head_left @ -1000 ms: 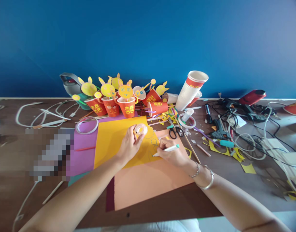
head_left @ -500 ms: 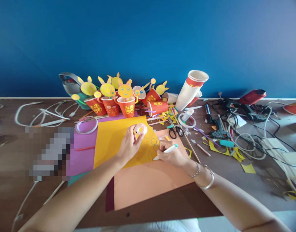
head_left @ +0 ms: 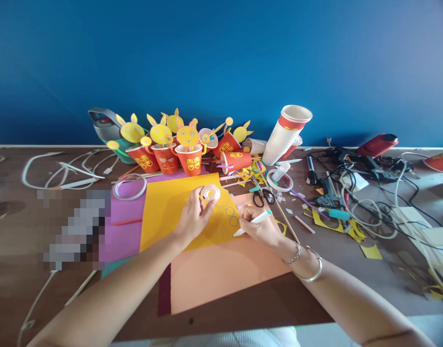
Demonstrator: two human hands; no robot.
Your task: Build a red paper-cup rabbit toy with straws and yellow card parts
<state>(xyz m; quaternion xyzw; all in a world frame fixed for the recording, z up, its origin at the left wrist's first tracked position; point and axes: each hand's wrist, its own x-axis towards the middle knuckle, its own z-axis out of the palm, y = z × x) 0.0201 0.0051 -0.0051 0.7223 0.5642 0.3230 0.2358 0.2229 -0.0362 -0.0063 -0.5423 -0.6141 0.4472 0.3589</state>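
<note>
My left hand (head_left: 193,217) is closed on a small roll of clear tape (head_left: 210,193), holding it against the yellow paper sheet (head_left: 167,208). My right hand (head_left: 260,227) grips a white pen with a green cap (head_left: 253,222), its tip at the sheet's right edge beside several drawn circles (head_left: 231,212). Under the yellow sheet lie an orange sheet (head_left: 214,274) and a purple sheet (head_left: 122,231).
Red paper cups with yellow rabbit faces (head_left: 178,144) stand behind the sheets, next to a stack of cups (head_left: 284,132). Scissors (head_left: 262,195), a tape ring (head_left: 130,187), a glue gun (head_left: 328,193), cables (head_left: 380,212) and paper scraps lie around. A blurred patch (head_left: 74,229) sits at left.
My right hand has shifted slightly up and right, tilting the pen more upright. The left hand and the tape roll stay where they were.
</note>
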